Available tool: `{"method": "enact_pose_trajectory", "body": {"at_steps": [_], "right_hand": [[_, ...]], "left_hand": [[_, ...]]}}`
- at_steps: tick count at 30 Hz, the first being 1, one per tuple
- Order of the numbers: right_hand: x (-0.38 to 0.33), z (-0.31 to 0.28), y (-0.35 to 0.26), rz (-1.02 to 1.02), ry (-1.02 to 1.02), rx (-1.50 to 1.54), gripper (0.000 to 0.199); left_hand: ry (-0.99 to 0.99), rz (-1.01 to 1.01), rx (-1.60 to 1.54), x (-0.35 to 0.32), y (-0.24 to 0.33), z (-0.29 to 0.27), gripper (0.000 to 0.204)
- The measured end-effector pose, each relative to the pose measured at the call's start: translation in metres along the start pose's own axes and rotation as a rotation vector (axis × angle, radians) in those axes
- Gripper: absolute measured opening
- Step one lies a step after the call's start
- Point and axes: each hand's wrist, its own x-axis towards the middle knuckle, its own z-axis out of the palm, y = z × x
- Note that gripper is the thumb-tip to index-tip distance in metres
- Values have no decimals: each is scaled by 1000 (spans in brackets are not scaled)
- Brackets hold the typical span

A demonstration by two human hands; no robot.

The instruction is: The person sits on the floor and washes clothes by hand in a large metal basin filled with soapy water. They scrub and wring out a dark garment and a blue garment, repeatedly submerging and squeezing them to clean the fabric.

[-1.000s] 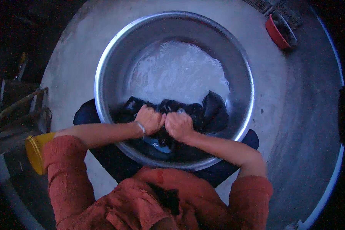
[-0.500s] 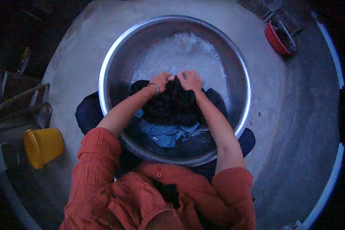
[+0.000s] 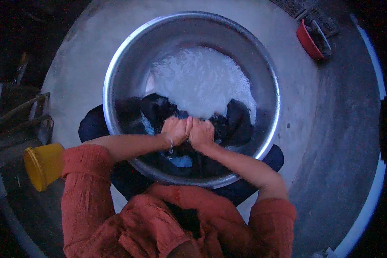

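Note:
A wide metal basin (image 3: 109, 86) sits in front of me, between my legs. Cloudy, sudsy water (image 3: 198, 79) lies in its far half. Dark wet clothing (image 3: 238, 122) is bunched on the near side, with lobes to either side of my hands. My left hand (image 3: 175, 128) and my right hand (image 3: 201, 132) are closed side by side on this dark cloth, knuckles up and touching. A bracelet circles my left wrist. Pieces of a light blue cloth (image 3: 180, 161) show beneath my left forearm; the rest of it is hidden.
To the left a yellow bucket (image 3: 45, 165) stands tilted in view, near a wooden frame (image 3: 23, 114). A red tub (image 3: 308, 41) with something dark inside is at the far right, beside crates (image 3: 290, 6). Concrete floor (image 3: 296, 86) surrounds the basin.
Both hands have come toward me from the basin's middle, pulling the dark cloth nearer, with elbows spread wider. More sudsy water shows, and the blue cloth is more covered.

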Motion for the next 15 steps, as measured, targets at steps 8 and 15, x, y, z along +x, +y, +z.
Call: {"method": "enact_pose_trajectory", "body": {"at_steps": [8,15], "right_hand": [[106,9,60,341,-152,101,27],[68,-87,115,574,-35,-109,50]], "left_hand": [[201,21,33,116,-34,8,17],[-306,-10,-334,145,-11,-5,47]]}}
